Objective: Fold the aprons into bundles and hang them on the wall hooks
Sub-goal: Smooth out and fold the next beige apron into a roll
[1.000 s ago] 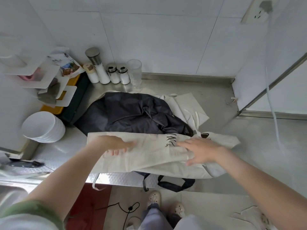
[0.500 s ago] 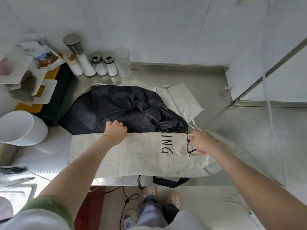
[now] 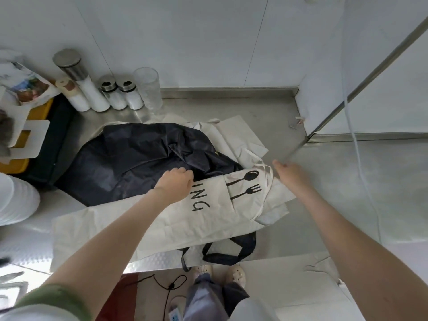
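On the steel bench [image 3: 324,205] at six o'clock, the cream apron [image 3: 162,223] lies half-folded. My left grip [image 3: 176,181] clutches its far edge at twelve; my right grip [image 3: 291,174], its closure hidden, is at two. The spoon-and-fork print is newly exposed, so folding is unfinished. The black apron [image 3: 129,163] waits beyond.

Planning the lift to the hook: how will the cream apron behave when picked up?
Probably floppy: the cream apron lies creased and folded, draped over the dark apron. Likely light, as thin cloth. It would probably sag either side of the left hand gripping its upper edge.
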{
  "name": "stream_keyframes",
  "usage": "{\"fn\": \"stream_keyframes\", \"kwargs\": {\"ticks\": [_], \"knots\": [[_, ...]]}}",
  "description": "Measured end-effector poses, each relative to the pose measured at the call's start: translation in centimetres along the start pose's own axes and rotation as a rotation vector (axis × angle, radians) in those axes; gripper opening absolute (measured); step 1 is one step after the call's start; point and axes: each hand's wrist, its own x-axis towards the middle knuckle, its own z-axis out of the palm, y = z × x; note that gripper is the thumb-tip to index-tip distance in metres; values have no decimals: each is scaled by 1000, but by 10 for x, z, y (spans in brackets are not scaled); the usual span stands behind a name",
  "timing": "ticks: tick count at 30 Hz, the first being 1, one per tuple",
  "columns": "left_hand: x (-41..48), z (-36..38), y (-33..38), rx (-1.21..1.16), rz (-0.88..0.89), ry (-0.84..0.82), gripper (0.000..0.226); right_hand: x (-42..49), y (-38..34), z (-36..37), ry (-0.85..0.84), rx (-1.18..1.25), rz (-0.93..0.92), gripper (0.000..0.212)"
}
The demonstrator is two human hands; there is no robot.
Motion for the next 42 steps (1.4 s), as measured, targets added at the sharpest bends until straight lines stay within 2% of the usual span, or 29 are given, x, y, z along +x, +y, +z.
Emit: {"fn": "stream_keyframes", "kwargs": {"ticks": [2,4,6,7,10,12,14,15,17,19,22,23,26,28,29,31,33,34,37,40,42], "knots": [[11,2,20,-174,22,-48,28,0,1,-3,-145,226,75,46],[20,4,33,-289,11,-106,29,4,3,-2,-224,476,154,27],[24,2,41,-367,-10,-134,31,5,7,2,-398,747,281,19],[26,1,40,-412,-25,-144,34,8,9,7,-456,812,330,21],[26,-1,37,-427,-65,-197,32,19,23,23,-545,783,344,28],[25,1,34,-455,-129,-184,33,21,27,29,-525,831,291,25],[24,7,30,-426,-143,-240,41,22,33,31,-433,912,187,19],[24,9,30,-468,-161,-248,37,22,37,32,-393,966,143,18],[30,11,30,-465,-111,-256,32,21,43,32,-345,1029,67,30],[33,8,32,-504,-90,-252,34,20,47,29,-346,1076,16,34],[38,-1,29,-508,-52,-230,37,21,45,20,-414,1156,7,13],[41,-4,25,-524,-39,-209,38,22,44,18,-429,1171,7,13],[47,-18,20,-548,9,-106,32,28,41,15,-373,1200,12,19],[50,-23,22,-372,31,-71,24,33,39,17,-287,1173,13,21],[49,-22,25,-236,25,-28,27,34,36,18,-245,1117,11,26],[44,-12,28,-10,61,162,48,32,29,24,-164,932,19,35],[34,0,33,51,129,268,73,31,28,32,-158,823,51,42],[30,5,39,44,167,297,78,31,29,35,-170,813,61,42],[24,13,55,35,323,323,72,51,54,57,-166,728,51,45],[22,32,57,181,400,227,61,34,49,51,-109,651,-14,43],[21,46,54,199,362,143,59,23,48,47,-87,601,-64,63]]}}
